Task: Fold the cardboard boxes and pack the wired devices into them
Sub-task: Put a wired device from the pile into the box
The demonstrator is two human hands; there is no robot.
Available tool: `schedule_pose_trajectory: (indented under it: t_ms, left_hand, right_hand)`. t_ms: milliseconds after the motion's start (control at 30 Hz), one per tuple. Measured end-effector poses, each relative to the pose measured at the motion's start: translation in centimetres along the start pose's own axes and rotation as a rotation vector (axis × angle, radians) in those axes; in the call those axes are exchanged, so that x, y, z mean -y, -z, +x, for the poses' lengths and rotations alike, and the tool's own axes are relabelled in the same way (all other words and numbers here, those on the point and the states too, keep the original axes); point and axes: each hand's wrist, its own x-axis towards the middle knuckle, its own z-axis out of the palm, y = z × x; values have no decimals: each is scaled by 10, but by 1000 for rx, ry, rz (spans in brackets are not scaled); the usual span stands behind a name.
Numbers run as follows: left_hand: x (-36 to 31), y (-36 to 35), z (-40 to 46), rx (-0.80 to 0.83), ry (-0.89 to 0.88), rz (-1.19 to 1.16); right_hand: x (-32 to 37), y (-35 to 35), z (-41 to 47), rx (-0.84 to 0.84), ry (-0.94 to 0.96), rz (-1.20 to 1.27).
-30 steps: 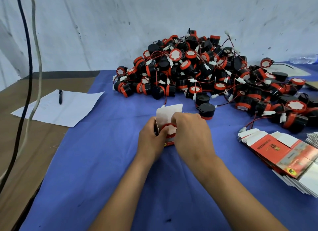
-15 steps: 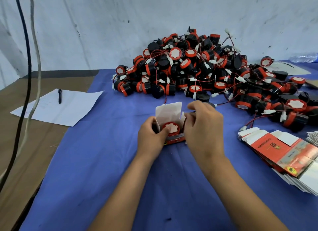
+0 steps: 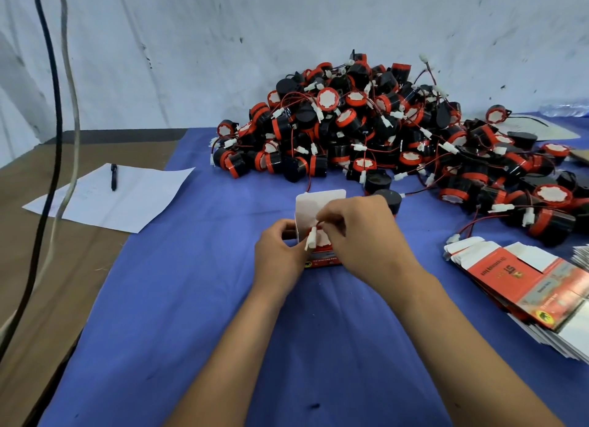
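Observation:
A small red and white cardboard box (image 3: 315, 208) stands on the blue cloth with its white top flap up. My left hand (image 3: 280, 254) grips its left side. My right hand (image 3: 363, 235) pinches the wire of the device in the box, and the white connector (image 3: 311, 240) hangs from my fingers over the box opening. The device itself is mostly hidden behind my hands. A big pile of black and red wired devices (image 3: 366, 130) lies behind the box. A stack of flat unfolded boxes (image 3: 522, 277) lies at the right.
Blue cloth (image 3: 223, 315) covers most of the table; bare brown table (image 3: 47, 267) shows at the left. A sheet of paper (image 3: 127, 200) with a pen (image 3: 113, 176) lies there. Two cables (image 3: 57, 108) hang down at the far left. A wall stands behind.
My right hand has drawn back over the box and now pinches the wire, with the white connector dangling above the opening. My left hand stays on the box.

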Motion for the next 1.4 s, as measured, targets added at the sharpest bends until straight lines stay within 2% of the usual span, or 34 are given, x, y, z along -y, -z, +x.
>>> schedule_pose_trajectory:
  t_ms: [233, 300, 433, 600, 733, 867, 1200, 1300, 1400]
  left_hand:
    - [-3, -2, -2, -3, 12, -66]
    - [-6, -2, -4, 16, 20, -110]
    - [-8, 0, -3, 26, 28, -39]
    - [-10, 1, -2, 16, 46, -8]
    - [-11, -1, -3, 27, 31, 17]
    - [-11, -1, -4, 20, 22, 30]
    - [-9, 0, -1, 6, 17, 104]
    - [-11, -1, -3, 11, 40, 58]
    - [-13, -1, -4, 27, 46, 33]
  right_hand:
    - [11, -23, 4, 57, -68, -213]
    - [14, -25, 7, 22, -66, -201]
    - [14, -35, 8, -48, -159, -213]
    - [16, -41, 2, -23, -173, -127]
    - [16, -42, 2, 14, -243, -219]
    - [18, -45, 3, -43, -321, -241]
    - [21, -46, 3, 50, -85, -298]
    - [19, -40, 4, 40, -105, -303]
    - [18, -34, 7, 109, -89, -314]
